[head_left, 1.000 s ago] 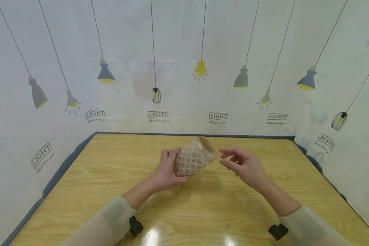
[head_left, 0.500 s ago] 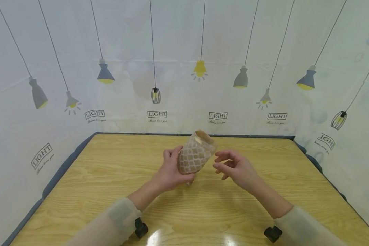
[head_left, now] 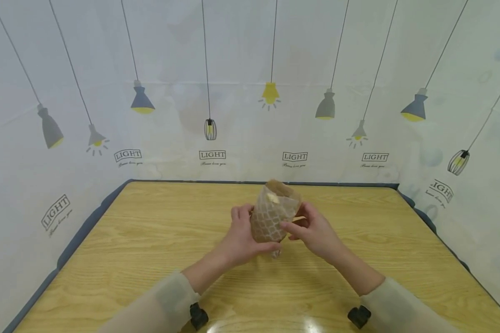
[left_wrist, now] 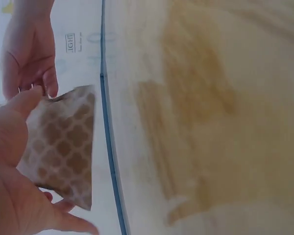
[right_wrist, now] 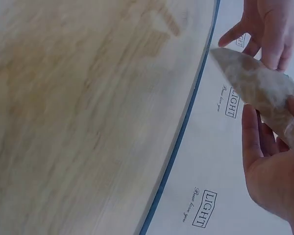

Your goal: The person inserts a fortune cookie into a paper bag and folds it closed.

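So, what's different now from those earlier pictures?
The right hand, earlier apart from the patterned paper bag, has moved left and now holds its right side, thumb in front. The left hand has carried the bag to the right and turned it more upright. Unchanged: the left hand's hold, the wooden table and the lamp-print backdrop.

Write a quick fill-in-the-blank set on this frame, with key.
1. The left hand and right hand both hold a brown bag whose lattice pattern is ____.
2. In the head view, the upper end of the bag is ____, not closed.
3. The word framed repeatedly on the wall covering is ____.
4. The strip along the far edge of the wooden table is coloured ____.

Missing words: white; open; LIGHT; blue.
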Motion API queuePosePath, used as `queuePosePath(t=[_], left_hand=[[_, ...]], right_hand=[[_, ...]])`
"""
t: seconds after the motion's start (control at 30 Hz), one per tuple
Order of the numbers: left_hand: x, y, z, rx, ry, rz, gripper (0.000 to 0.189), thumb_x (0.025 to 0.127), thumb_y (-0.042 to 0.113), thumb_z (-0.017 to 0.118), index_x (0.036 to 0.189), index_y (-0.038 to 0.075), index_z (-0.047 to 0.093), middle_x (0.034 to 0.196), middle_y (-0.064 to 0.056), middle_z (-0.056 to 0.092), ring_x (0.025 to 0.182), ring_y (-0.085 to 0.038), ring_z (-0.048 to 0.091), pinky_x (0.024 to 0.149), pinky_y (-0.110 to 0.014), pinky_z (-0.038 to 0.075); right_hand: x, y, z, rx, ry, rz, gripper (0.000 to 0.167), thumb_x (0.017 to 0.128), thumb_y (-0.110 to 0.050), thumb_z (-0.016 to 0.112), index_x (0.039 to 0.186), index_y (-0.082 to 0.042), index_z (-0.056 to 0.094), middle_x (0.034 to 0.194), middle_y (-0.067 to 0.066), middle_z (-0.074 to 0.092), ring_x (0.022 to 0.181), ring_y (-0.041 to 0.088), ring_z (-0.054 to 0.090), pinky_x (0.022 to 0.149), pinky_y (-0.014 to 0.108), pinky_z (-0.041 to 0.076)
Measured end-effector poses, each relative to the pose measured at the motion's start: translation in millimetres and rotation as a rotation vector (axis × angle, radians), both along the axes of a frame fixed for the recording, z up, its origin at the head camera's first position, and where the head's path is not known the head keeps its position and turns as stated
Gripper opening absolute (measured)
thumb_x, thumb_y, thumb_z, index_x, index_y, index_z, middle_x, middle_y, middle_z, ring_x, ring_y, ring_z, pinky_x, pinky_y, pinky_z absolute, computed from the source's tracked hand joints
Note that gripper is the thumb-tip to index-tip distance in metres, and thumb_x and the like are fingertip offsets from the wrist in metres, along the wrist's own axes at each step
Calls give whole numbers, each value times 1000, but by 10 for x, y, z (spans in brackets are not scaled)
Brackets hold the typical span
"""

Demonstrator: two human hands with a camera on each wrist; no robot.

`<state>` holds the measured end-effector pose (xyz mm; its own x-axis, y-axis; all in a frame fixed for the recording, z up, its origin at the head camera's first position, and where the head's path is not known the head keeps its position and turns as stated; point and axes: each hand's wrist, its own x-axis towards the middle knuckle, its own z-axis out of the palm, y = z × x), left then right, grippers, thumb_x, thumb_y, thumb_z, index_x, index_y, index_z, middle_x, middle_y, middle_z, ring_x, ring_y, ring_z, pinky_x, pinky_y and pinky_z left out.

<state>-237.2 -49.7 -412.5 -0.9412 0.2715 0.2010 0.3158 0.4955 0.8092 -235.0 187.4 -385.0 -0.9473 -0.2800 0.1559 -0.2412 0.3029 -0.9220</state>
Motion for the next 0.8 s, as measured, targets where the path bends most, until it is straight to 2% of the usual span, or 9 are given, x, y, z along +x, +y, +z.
queuePosePath(t=[0.1,0.23,0.3,0.4,0.5,0.63,0.8], left_hand=[[18,-52,38,17,59,-31,97,89,41,92,159,6,35,152,-20,36,143,-39,50,120,-58,48],[-22,-152,118,142,97,-123,75,101,27,82,162,11,41,158,-16,51,151,-38,51,122,-62,46],[-43,-179,148,205,84,-174,66,104,21,78,161,14,46,155,-12,58,145,-35,59,118,-59,52],[-41,-190,178,261,64,-208,53,104,17,76,152,15,54,144,-12,64,134,-33,66,107,-49,61],[-29,-202,170,274,41,-220,48,104,16,77,147,12,57,142,-14,62,133,-35,67,101,-43,64],[-15,-218,140,264,3,-230,53,103,18,78,150,12,55,146,-15,60,137,-40,64,103,-46,63],[-20,-221,128,240,17,-232,50,104,21,77,150,16,58,145,-12,62,136,-38,65,101,-45,64]], right_hand=[[3,59,31,48,56,20,55,104,-15,76,152,-5,53,134,23,65,110,30,73,87,38,66],[3,158,93,87,103,62,52,105,-15,75,153,-9,56,133,21,67,111,30,72,89,36,64],[10,196,119,81,98,87,52,106,-16,73,154,-9,55,133,21,65,111,29,72,89,33,64],[23,227,146,61,90,108,52,106,-14,73,154,-8,54,134,22,64,112,29,72,89,31,64],[26,242,143,56,88,130,51,105,-12,73,153,-6,55,134,23,64,113,32,72,90,32,65],[17,241,94,106,86,146,48,104,-12,75,148,-3,58,135,23,66,118,37,72,89,30,64],[9,229,55,157,101,141,42,104,-13,75,142,-2,61,131,20,70,120,37,73,89,28,63]])
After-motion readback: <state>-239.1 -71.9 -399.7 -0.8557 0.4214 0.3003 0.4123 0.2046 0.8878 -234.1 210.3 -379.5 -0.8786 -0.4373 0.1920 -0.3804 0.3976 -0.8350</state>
